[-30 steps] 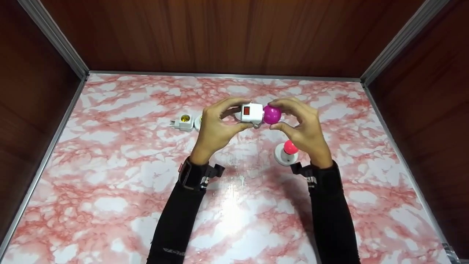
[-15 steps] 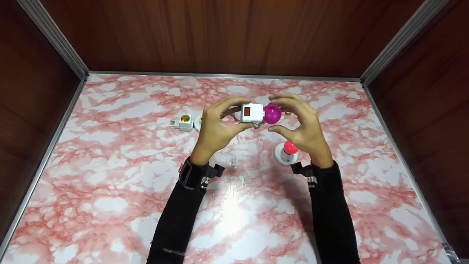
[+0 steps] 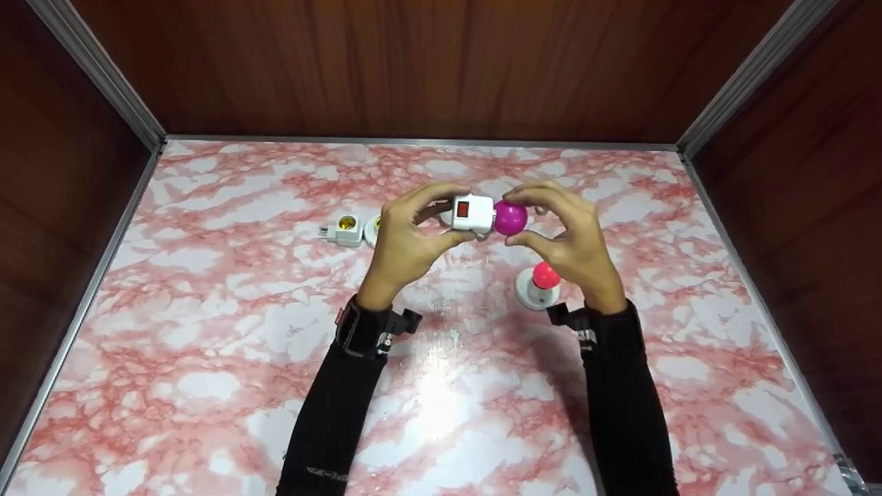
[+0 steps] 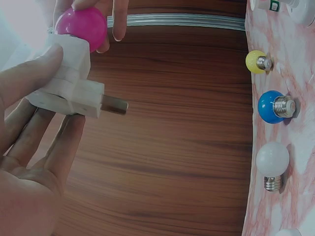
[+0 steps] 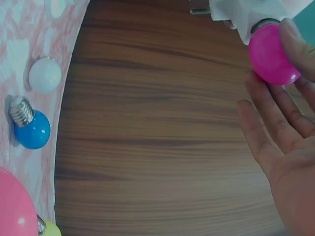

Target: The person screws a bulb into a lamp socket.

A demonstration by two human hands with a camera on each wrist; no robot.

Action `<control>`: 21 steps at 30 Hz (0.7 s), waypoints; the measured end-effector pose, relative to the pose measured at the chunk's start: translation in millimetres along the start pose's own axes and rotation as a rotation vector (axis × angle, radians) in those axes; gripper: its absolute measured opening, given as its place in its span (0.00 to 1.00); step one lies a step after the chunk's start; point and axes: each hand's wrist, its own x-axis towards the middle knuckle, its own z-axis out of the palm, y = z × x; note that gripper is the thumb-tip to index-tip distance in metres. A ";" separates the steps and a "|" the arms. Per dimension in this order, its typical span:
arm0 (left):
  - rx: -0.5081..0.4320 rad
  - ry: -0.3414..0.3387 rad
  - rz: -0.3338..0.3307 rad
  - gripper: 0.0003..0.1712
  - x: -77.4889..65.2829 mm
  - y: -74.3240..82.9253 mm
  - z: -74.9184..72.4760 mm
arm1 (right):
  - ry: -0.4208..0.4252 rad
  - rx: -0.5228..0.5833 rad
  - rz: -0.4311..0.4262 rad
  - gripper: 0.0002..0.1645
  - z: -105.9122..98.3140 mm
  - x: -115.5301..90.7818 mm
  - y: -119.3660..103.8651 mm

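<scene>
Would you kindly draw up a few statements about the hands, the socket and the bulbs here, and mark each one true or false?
1. The left hand holds a white plug-in socket. True.
2. The right hand holds nothing. False: it grips the magenta bulb.
3. The switch on the socket is blue. False: it is red.
4. The red bulb stands in a round white base. True.
5. The yellow bulb is screwed into a holder. False: it lies loose, its metal end showing.
6. The blue bulb lies between the yellow and white bulb. True.
</scene>
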 end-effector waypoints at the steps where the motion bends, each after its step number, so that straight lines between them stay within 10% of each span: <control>1: -0.008 0.004 -0.005 0.30 0.0 0.0 -0.1 | 0.000 0.008 0.002 0.31 0.0 0.2 -0.1; 21: -0.079 0.045 -0.006 0.32 1.8 3.0 3.1 | 0.045 0.170 0.164 0.21 2.8 -2.0 -2.0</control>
